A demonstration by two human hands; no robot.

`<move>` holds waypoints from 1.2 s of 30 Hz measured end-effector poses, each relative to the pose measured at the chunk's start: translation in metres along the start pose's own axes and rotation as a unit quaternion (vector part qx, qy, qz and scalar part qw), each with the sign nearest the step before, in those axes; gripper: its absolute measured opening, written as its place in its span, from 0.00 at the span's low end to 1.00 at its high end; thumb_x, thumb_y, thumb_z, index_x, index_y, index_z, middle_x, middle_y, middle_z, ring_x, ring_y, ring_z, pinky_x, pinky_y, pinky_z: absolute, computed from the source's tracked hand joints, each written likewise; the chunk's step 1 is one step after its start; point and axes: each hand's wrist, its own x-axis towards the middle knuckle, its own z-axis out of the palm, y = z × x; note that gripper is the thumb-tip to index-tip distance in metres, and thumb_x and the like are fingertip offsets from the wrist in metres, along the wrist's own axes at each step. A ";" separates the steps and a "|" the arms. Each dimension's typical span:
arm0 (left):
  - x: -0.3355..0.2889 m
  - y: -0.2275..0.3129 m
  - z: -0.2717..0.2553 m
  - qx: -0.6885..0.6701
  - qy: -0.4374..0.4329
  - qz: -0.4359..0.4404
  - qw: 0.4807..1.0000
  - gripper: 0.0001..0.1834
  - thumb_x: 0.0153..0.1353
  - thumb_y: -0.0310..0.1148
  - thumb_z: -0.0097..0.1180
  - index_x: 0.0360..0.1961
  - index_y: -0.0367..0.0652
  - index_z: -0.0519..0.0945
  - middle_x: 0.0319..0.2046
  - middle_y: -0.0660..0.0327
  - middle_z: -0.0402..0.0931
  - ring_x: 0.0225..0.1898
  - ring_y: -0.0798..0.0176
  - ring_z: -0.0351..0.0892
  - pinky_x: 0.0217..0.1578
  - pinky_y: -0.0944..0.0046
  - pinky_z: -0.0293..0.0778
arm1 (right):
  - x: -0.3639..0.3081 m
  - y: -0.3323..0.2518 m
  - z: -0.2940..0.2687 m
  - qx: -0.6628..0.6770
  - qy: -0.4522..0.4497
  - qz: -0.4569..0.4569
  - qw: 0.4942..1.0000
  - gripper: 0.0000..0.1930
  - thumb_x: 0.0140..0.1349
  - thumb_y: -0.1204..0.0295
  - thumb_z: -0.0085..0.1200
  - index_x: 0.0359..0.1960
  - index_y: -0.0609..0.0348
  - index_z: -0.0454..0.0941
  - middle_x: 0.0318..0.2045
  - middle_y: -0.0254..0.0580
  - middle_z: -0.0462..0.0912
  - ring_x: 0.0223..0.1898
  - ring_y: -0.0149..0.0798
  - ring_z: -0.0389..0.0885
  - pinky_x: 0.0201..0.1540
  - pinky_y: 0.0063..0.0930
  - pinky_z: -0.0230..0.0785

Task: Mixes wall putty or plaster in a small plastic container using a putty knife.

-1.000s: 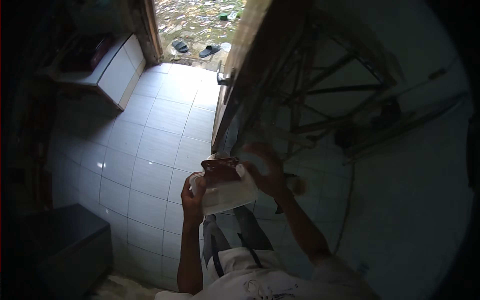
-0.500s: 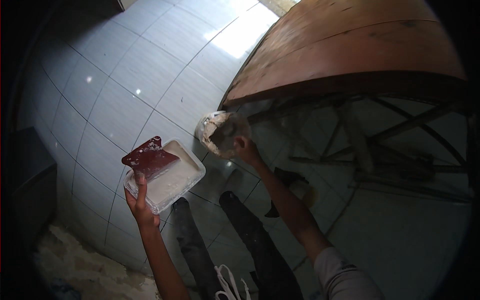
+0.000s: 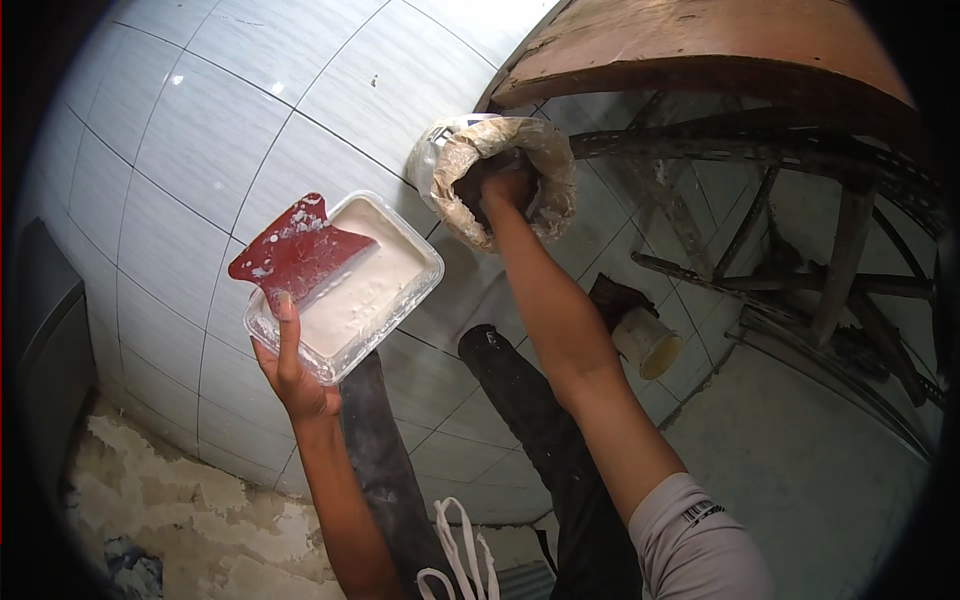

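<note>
My left hand [image 3: 295, 370] grips a clear rectangular plastic tub [image 3: 432, 268] by its near left corner. Smooth white paste [image 3: 355, 300] lies in the tub. Under my left thumb, a dark red plastic scraper [image 3: 305, 250] smeared with white is pinned across the tub's left side, its lower edge against the paste. To the right and farther off, an open sack [image 3: 558, 165] with a crumpled, pale brown rolled-down mouth stands on the tiles. My right hand [image 3: 510, 188] reaches down inside that mouth. Its fingers are hidden in the shadow there, so what they hold does not show.
An orange-brown wooden panel [image 3: 700, 55] curves across the upper right, above dark metal framing [image 3: 790, 285]. A small pale container [image 3: 645, 342] lies beside my right forearm. At the left stands a dark box-like object [image 3: 50, 310]. Broken, patchy flooring [image 3: 200, 510] shows at lower left.
My right hand has gone from the sack's near right edge down into its mouth. My left hand still holds the tub and scraper. The whole view has shifted.
</note>
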 end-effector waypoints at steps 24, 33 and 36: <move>0.009 -0.003 -0.009 0.047 0.001 0.012 0.999 0.26 0.64 0.34 0.58 0.61 0.37 0.67 0.54 0.53 0.73 0.54 0.56 0.77 0.54 0.57 0.77 | 0.021 0.037 -0.009 -0.200 -0.308 -0.401 0.840 0.09 0.59 0.71 0.56 0.39 0.58 0.84 0.39 0.51 0.86 0.43 0.50 0.86 0.45 0.44 0.79; 0.015 -0.002 -0.008 0.033 0.008 0.010 0.999 0.26 0.64 0.30 0.59 0.61 0.37 0.66 0.54 0.52 0.73 0.53 0.58 0.76 0.52 0.59 0.77 | 0.015 0.021 -0.006 -0.161 -0.354 -0.345 0.854 0.17 0.49 0.76 0.62 0.43 0.66 0.79 0.43 0.63 0.81 0.45 0.59 0.81 0.45 0.47 0.76; 0.015 -0.001 -0.009 0.037 0.008 0.012 0.999 0.27 0.64 0.30 0.59 0.62 0.37 0.66 0.54 0.52 0.72 0.53 0.58 0.76 0.53 0.59 0.77 | 0.014 0.013 -0.013 -0.157 -0.396 -0.302 0.853 0.16 0.49 0.75 0.61 0.42 0.66 0.80 0.44 0.64 0.81 0.46 0.60 0.81 0.47 0.47 0.75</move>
